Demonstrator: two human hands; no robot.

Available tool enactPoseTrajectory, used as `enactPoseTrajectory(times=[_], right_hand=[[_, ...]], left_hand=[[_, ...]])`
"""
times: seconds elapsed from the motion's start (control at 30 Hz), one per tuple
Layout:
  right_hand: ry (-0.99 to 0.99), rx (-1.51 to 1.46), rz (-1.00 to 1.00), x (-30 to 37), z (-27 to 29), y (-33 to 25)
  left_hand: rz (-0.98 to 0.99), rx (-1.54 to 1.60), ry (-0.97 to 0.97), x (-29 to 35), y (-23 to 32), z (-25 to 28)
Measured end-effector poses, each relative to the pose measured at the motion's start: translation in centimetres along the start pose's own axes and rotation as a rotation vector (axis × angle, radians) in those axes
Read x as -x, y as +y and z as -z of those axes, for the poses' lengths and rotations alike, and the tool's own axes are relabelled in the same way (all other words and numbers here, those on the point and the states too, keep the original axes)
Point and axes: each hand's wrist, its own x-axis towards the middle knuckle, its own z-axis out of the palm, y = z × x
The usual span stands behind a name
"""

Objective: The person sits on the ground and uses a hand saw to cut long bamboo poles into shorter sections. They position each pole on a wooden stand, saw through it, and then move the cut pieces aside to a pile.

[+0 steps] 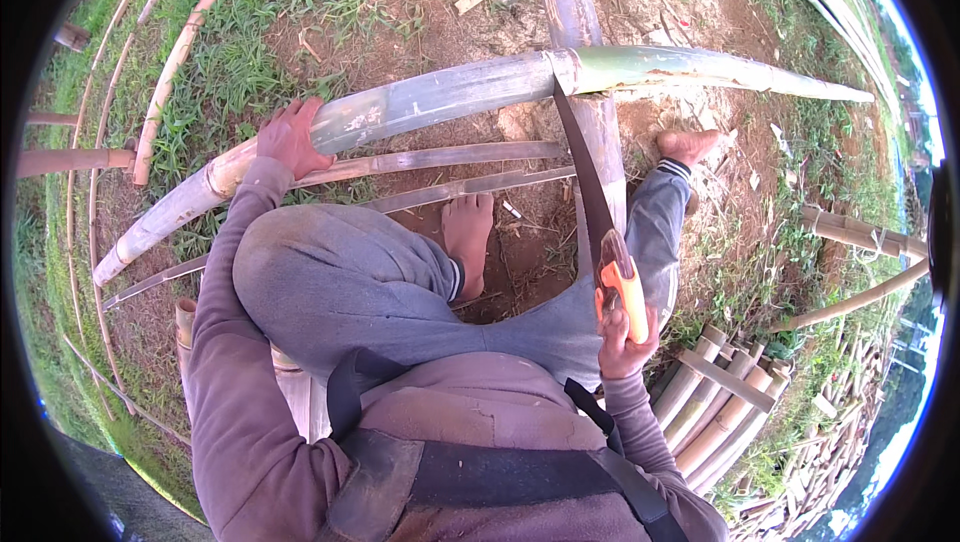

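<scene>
A thick bamboo pole (440, 97) lies crosswise in front of me, resting over another bamboo pole (570, 2) that runs away from me. My left hand (292, 139) is spread flat on the crosswise pole, left of its middle, pressing on it without wrapping round. In my right hand (627, 340) is the orange handle of a handsaw (590, 177), gripped with closed fingers. The saw's dark blade reaches forward, and its far end meets the pole beside a joint, close to where the two poles cross. The pole's right part is greener and tapers.
Two thin bamboo strips (430, 157) lie beyond my knees. A stack of cut bamboo pieces (715, 397) stands at my right, with scattered scraps (810, 472) beyond it. Long poles (190, 52) lie on the grass at left. A bamboo rail (862, 232) juts in at right.
</scene>
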Motion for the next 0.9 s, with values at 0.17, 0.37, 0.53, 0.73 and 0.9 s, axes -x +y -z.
enactPoseTrajectory(times=[0.17, 0.37, 0.53, 0.73, 0.9], right_hand=[[-0.003, -0.001, -0.076, -12.4, -6.4, 6.1], [0.047, 0.162, -0.025, -16.1, -10.2, -0.3], [0.029, 0.034, -0.026, -0.8, 0.1, -1.8], [0.061, -0.27, -0.099, -16.3, -9.7, 4.1], [0.063, 0.147, -0.042, -18.0, -10.9, 2.2]], left_hand=[[-0.009, -0.03, -0.034, -0.8, 1.0, -0.9], [-0.006, -0.032, 0.026, -0.8, -0.3, -0.3], [0.043, -0.021, -0.031, 0.0, 0.1, -0.2], [-0.033, -0.012, -0.024, -1.2, 1.1, -0.2], [-0.04, -0.02, 0.035, -0.2, -0.1, -0.6]])
